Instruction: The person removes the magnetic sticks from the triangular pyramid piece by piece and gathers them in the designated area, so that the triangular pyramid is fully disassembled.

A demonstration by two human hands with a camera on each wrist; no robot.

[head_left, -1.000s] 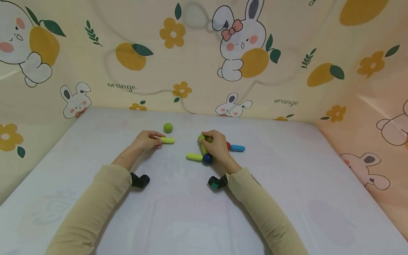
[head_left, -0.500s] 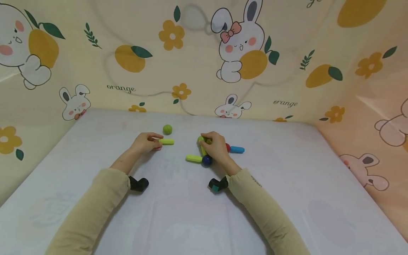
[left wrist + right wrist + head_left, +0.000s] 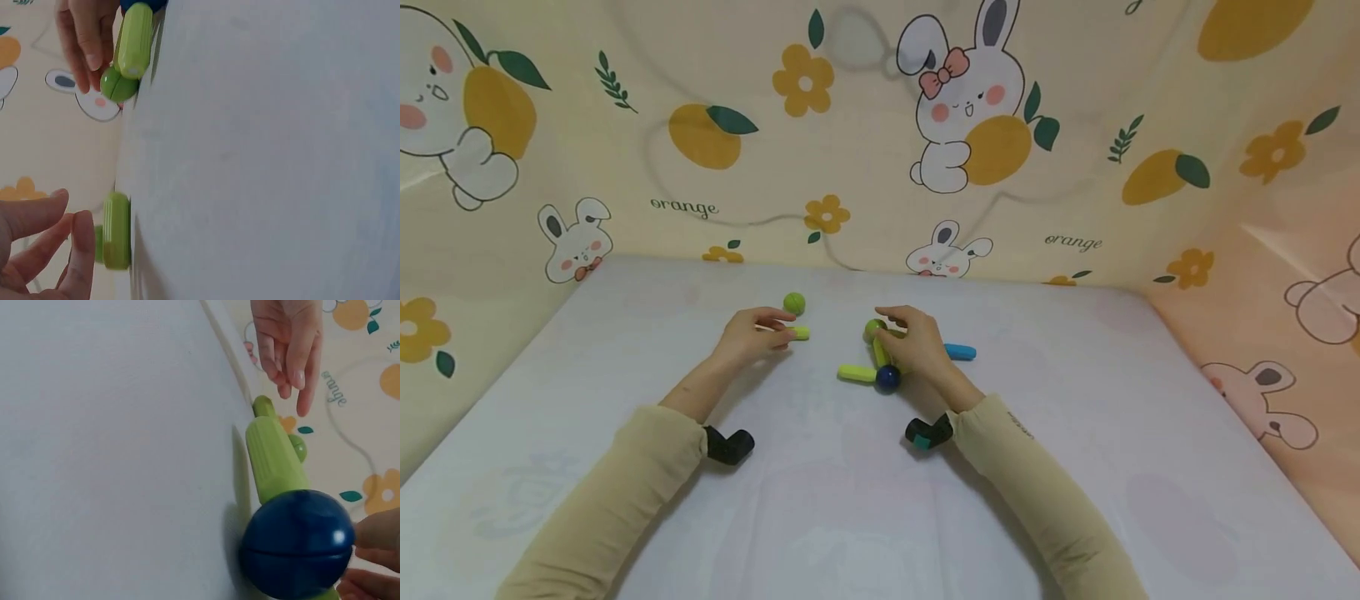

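Left hand: thumb and fingers loosely apart; green stick just beyond their tips. Right hand: thumb and forefinger parted, green ball beside the tips, contact unclear.

Free passage runs between the sleeves and along the right edge of the worktop. Obstructions: toward the far edge, a lone green ball; nearer the middle, a navy ball touching a green stick.

The dark-blue, round plastic-looking ball is glossy and smooth; the lime-green, plastic-looking stick touching it is matt and ribbed. The white counter looks matt; the beige cloth sleeve is wrinkled.
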